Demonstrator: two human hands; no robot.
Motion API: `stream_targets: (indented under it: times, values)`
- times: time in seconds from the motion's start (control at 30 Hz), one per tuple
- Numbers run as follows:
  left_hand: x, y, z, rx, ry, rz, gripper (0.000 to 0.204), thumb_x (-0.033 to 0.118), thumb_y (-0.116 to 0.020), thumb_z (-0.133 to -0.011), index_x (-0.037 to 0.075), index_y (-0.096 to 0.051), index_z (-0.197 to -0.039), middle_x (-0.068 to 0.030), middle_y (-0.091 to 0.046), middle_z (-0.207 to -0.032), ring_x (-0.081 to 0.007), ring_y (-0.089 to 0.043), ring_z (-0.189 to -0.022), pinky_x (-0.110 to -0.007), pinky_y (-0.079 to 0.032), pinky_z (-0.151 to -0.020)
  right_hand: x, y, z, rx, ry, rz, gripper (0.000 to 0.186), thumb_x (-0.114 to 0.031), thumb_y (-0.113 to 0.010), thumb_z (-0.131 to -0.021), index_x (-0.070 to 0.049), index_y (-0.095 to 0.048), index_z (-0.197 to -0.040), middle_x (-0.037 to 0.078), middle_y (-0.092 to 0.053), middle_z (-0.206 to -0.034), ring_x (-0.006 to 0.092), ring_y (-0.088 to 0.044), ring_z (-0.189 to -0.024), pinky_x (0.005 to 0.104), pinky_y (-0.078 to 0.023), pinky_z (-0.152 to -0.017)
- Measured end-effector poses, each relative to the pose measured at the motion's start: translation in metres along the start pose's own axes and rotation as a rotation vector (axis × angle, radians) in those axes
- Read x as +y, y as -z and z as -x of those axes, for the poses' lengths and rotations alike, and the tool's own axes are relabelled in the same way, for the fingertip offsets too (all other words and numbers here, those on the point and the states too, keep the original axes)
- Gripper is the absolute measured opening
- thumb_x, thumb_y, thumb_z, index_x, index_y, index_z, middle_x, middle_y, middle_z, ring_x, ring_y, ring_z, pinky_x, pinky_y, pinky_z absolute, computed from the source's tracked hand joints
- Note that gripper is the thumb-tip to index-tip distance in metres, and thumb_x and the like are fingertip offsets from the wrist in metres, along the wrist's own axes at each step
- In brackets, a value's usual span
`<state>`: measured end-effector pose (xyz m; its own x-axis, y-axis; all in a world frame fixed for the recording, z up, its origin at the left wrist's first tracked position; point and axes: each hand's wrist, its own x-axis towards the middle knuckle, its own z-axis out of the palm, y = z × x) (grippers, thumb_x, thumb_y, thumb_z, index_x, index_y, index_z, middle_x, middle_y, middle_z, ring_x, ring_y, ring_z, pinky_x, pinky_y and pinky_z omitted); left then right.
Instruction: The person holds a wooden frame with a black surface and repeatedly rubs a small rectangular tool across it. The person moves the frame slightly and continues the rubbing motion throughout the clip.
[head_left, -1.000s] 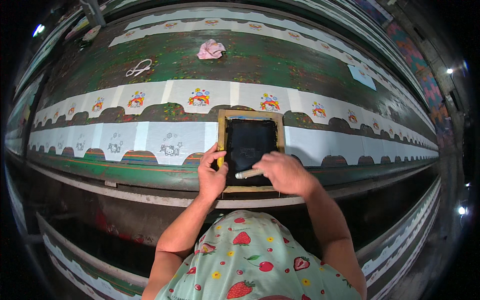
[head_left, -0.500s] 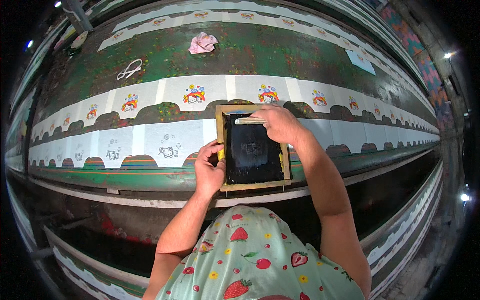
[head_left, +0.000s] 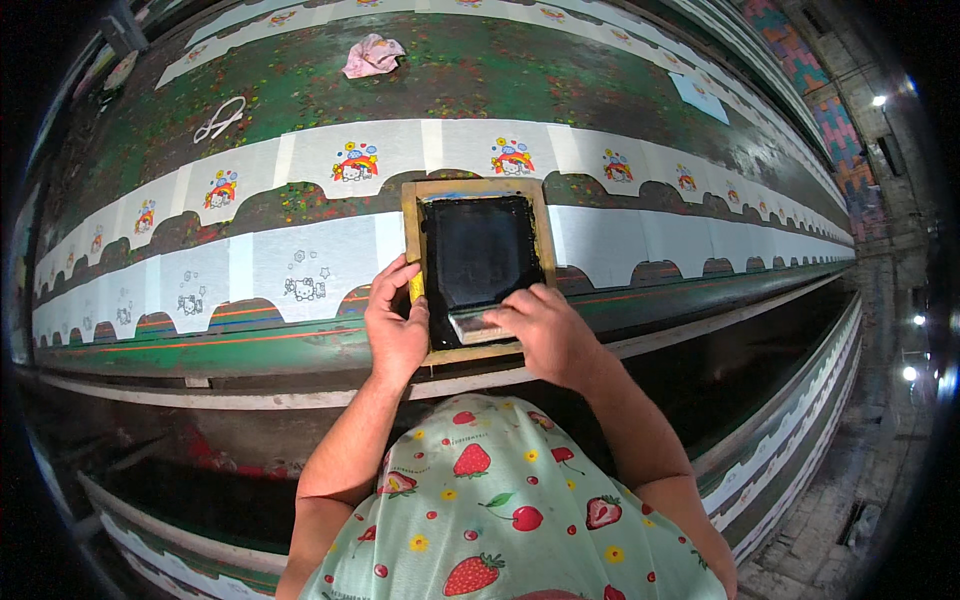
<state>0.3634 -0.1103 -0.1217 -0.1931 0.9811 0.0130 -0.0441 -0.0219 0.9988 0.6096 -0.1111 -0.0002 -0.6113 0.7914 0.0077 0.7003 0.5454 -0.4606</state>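
The wooden frame (head_left: 475, 187) lies on the near row of white sheets at the front of the desk (head_left: 270, 90), its dark mesh (head_left: 480, 250) facing up. Your scraper (head_left: 476, 328) has just come from the far end of the mesh to the near end, which suggests that one pull down its length is about complete. Your right hand (head_left: 550, 338) is closed around the scraper; your left hand (head_left: 396, 325) is clamped on the frame's left bar, probably to keep it from shifting. Left of the frame, the outlined sheets (head_left: 305, 280) carry black line drawings; right of it, the blank sheets (head_left: 600, 235) show none, so this row looks partly done. Behind runs a row of coloured sheets (head_left: 355, 155). Farther back lie a white loop (head_left: 220, 120), a pink cloth (head_left: 373, 56) and a pale blue sheet (head_left: 698, 96).
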Motion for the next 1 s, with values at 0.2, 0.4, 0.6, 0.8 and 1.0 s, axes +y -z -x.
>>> stream_targets:
  times: [0.2,0.4,0.6,0.8,1.0]
  values:
    - [0.003,-0.001,0.006,0.000,-0.099,-0.253,0.058,-0.016,-0.074,-0.084,0.003,-0.074,-0.138,-0.0234,-0.059,-0.161,-0.0393,-0.057,-0.153,-0.047,-0.044,-0.128,-0.017,-0.013,0.028,-0.023,-0.038,0.025,0.045,-0.008,-0.077,-0.091,-0.008,-0.076,-0.136,0.012,-0.067,-0.129,0.0360,-0.062,-0.120,0.0524,-0.052,-0.107]
    - [0.009,-0.009,0.006,0.031,-0.169,-0.328,0.058,-0.021,-0.069,-0.075,0.005,-0.078,-0.126,-0.0241,-0.061,-0.159,-0.0393,-0.060,-0.149,-0.046,-0.044,-0.128,0.013,-0.018,0.069,0.289,-0.133,-0.187,0.046,-0.016,-0.085,-0.094,-0.007,-0.075,-0.138,0.013,-0.067,-0.140,0.0371,-0.061,-0.134,0.0516,-0.049,-0.117]
    - [0.019,-0.063,0.021,0.041,-0.312,-0.304,0.052,-0.021,-0.067,-0.076,0.007,-0.076,-0.119,-0.0237,-0.061,-0.160,-0.0383,-0.060,-0.149,-0.046,-0.044,-0.126,0.067,-0.023,0.127,0.553,-0.389,-0.671,0.038,-0.001,-0.077,-0.100,-0.002,-0.075,-0.137,0.016,-0.071,-0.140,0.0299,-0.070,-0.129,0.0397,-0.055,-0.111]
    - [0.005,-0.181,0.036,0.061,-0.371,-0.302,0.050,-0.020,-0.071,-0.074,0.008,-0.078,-0.115,-0.0241,-0.064,-0.156,-0.0401,-0.061,-0.144,-0.048,-0.044,-0.125,0.136,0.005,0.197,0.622,-0.398,-0.547,0.039,-0.001,-0.080,-0.097,-0.002,-0.075,-0.136,0.017,-0.074,-0.137,0.0346,-0.068,-0.132,0.0449,-0.051,-0.117]
    - [-0.005,-0.253,0.047,0.068,-0.309,-0.226,0.047,-0.018,-0.073,-0.077,0.008,-0.080,-0.115,-0.0244,-0.064,-0.155,-0.0405,-0.060,-0.145,-0.047,-0.045,-0.125,0.191,0.040,0.239,0.563,-0.395,-0.568,0.039,-0.002,-0.077,-0.098,-0.001,-0.075,-0.137,0.019,-0.072,-0.140,0.0351,-0.067,-0.135,0.0462,-0.050,-0.119]
